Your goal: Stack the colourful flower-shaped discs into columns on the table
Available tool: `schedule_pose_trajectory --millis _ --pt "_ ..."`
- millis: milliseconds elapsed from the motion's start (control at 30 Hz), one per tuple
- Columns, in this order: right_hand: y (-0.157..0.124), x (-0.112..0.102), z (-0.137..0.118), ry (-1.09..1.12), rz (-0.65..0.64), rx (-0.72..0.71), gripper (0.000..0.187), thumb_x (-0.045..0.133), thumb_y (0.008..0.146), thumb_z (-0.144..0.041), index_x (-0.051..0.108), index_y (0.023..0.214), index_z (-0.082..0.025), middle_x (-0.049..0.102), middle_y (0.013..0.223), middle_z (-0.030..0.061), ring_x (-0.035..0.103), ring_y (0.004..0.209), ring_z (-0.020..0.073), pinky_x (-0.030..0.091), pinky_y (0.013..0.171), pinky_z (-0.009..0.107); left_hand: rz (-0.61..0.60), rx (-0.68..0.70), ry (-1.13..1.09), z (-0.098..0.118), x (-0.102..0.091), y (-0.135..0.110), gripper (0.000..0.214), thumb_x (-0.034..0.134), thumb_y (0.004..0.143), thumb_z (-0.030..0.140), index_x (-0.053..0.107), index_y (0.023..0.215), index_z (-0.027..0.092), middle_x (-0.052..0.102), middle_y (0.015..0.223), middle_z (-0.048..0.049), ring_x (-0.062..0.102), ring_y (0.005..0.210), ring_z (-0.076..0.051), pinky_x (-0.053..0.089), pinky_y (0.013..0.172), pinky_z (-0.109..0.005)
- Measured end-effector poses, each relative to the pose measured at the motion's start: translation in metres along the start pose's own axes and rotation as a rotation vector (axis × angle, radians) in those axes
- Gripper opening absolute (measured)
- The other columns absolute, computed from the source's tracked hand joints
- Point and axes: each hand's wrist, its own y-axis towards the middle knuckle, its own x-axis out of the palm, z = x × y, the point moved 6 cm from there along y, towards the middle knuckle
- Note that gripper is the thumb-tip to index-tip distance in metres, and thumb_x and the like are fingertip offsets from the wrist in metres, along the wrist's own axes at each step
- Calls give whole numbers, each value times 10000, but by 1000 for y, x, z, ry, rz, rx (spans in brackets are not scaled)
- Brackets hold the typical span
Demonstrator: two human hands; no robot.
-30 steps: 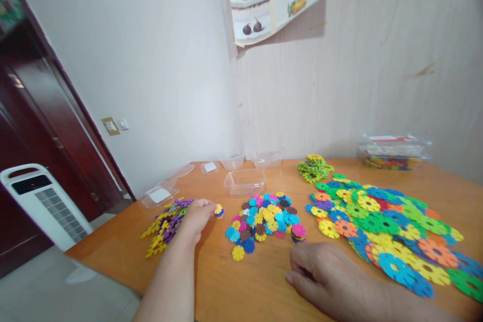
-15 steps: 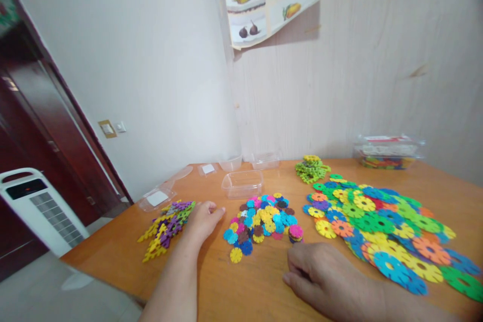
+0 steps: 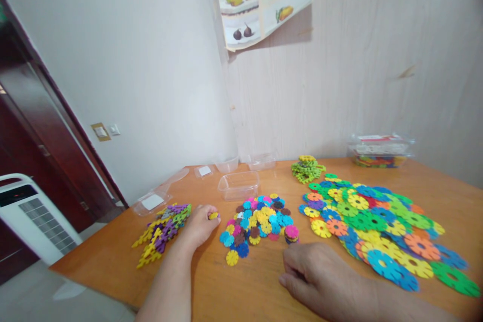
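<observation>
My left hand (image 3: 199,224) lies on the wooden table (image 3: 260,282) between a heap of yellow and purple pieces (image 3: 162,226) and a pile of small coloured discs (image 3: 260,219). Its fingers are closed round a small yellow and purple disc (image 3: 213,216). My right hand (image 3: 320,274) rests palm down near the front edge, its fingers curled loosely, just in front of the small discs and holding nothing I can see. A broad spread of large flower-shaped discs (image 3: 381,229) covers the table's right side.
An empty clear tub (image 3: 239,184) stands behind the small discs, with more tubs (image 3: 260,161) and lids (image 3: 153,202) further back. A green stack (image 3: 306,168) and a filled clear box (image 3: 379,151) sit near the wall. A white fan heater (image 3: 33,219) stands left of the table.
My left hand shifted a little toward the small disc pile and closed round the small disc. The view has drifted slightly. My right hand has stayed put.
</observation>
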Motion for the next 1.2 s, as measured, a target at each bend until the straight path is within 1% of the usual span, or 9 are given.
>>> schedule_pose_trajectory --millis 200,367,500,567,667,800,933,1100,1200 --pt "1 -2 0 -6 6 8 232 548 908 -327 586 717 -200 663 715 -4 534 610 114 261 547 253 17 -50 -18 3 -2 -3 369 659 742 381 695 1042 168 704 1084 -104 642 996 -239 468 855 -305" --pt "0 -2 -1 -6 -5 6 235 534 918 -323 584 722 -203 669 721 -2 541 619 118 258 545 252 29 10 48 4 0 0 291 659 754 365 731 982 200 704 1050 -88 640 993 -235 463 855 -293" --pt "0 -2 -1 -8 -11 5 231 542 919 -334 588 735 -203 666 734 -2 536 622 118 265 555 254 36 40 145 6 2 2 197 603 778 271 724 919 208 692 995 -78 632 973 -225 448 862 -296" --pt "0 -2 0 -11 -9 6 238 547 919 -346 586 731 -204 658 724 -6 525 613 115 259 553 255 34 43 184 8 3 2 187 573 780 236 712 901 205 685 977 -77 628 962 -222 444 857 -298" --pt "0 -2 0 -12 11 -4 243 543 921 -348 582 729 -204 647 716 -12 513 607 110 248 546 252 34 43 204 9 3 2 197 559 785 238 702 917 203 677 983 -80 630 968 -221 445 860 -299" --pt "0 -2 -1 -15 22 -20 237 535 918 -330 581 725 -200 643 708 -10 509 603 106 241 541 250 47 24 130 4 2 0 262 603 777 318 692 995 200 675 1056 -89 638 1017 -230 463 881 -296" --pt "1 -5 -4 -12 13 -22 222 554 896 -324 573 712 -201 650 712 -14 514 608 106 238 533 248 71 -16 37 -5 1 -1 312 615 750 290 672 1040 189 688 1082 -93 648 1037 -233 477 898 -301" --pt "0 -5 -5 -17 5 -9 217 552 894 -312 573 709 -201 646 714 -13 518 610 108 250 538 250 84 -21 -62 -7 1 0 282 611 750 279 668 1005 173 711 1064 -101 655 1021 -228 481 892 -306" --pt "0 -4 -3 -19 12 -7 217 546 901 -316 576 719 -203 644 716 -12 522 615 110 253 543 253 119 -52 -121 -6 -4 0 263 586 773 322 666 967 164 720 992 -85 660 940 -214 480 824 -294"
